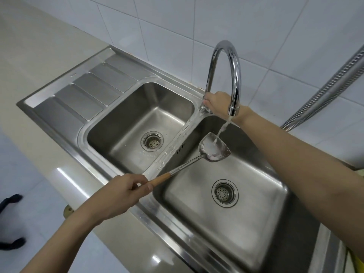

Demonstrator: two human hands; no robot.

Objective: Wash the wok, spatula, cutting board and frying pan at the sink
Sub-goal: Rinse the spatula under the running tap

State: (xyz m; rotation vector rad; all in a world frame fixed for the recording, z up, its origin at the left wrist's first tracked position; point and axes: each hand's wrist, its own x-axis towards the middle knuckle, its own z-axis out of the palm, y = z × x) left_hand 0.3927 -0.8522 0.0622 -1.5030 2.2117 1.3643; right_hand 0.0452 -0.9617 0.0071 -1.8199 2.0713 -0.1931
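**Now rinsing the spatula under the tap**

Right now I see my left hand at the lower middle of the frame, closed around the wooden handle of the spatula. Its metal blade sits up at centre right, held above the right basin of the steel sink, tilted with the blade higher than the handle. A thin stream of water falls from the spout of the curved tap straight onto the blade, where it pools whitish.

My right hand reaches across to the base of the tap, just behind the divider between the two basins; its fingers curl round something there, but I cannot tell exactly what they grip. The left basin shows a few drops near its drain. A ribbed metal hose runs along the right edge against the white tiles.
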